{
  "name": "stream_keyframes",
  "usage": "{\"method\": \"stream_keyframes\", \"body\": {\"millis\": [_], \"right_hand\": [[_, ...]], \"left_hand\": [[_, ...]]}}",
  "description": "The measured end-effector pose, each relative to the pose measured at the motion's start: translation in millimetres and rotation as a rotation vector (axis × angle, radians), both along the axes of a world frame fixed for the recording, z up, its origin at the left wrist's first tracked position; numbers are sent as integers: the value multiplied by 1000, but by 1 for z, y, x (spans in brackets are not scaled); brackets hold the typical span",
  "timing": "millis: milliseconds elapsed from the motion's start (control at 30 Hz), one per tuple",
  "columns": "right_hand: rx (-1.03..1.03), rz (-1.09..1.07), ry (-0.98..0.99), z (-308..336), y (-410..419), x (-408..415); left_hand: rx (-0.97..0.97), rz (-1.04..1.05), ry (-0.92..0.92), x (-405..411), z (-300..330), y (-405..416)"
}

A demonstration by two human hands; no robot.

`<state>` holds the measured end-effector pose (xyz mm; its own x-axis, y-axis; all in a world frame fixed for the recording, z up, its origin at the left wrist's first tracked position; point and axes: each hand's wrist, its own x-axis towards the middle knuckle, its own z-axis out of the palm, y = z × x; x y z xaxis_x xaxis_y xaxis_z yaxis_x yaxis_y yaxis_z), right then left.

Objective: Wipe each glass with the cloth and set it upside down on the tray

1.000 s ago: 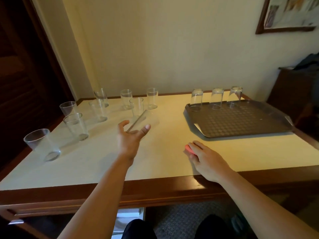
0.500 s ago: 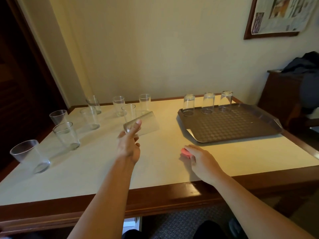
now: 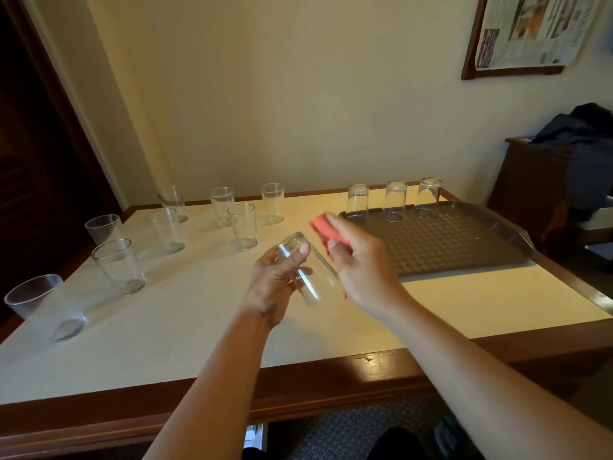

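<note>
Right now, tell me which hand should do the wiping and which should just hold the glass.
Right. The right hand already grips the pink cloth beside the glass, so it is probably best placed to wipe. The left hand holds that glass tilted above the table and should just steady it.

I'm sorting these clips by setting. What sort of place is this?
Probably a room in a home or guesthouse, not a commercial kitchen: a cream-topped table with dark wooden edging against a plain wall, a wood-framed newspaper page hung above, and dark clothing heaped on a wooden cabinet at the right.
</note>
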<state>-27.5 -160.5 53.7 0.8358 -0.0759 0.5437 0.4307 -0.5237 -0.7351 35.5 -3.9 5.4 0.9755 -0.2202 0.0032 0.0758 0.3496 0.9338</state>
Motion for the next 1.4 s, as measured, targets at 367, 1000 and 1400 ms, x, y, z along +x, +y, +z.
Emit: {"method": "stream_keyframes", "body": {"millis": [367,1000,1400], "right_hand": [[168,-83,119,-49,1,-1],[295,-125,47,-57,13,-32],[362,-120,48,-42,6,-24]], "left_hand": [[108,-97,199,-22,-9,-26],[205,99,-201,-36,7,-48],[200,10,-166,-37,13,-47]]}}
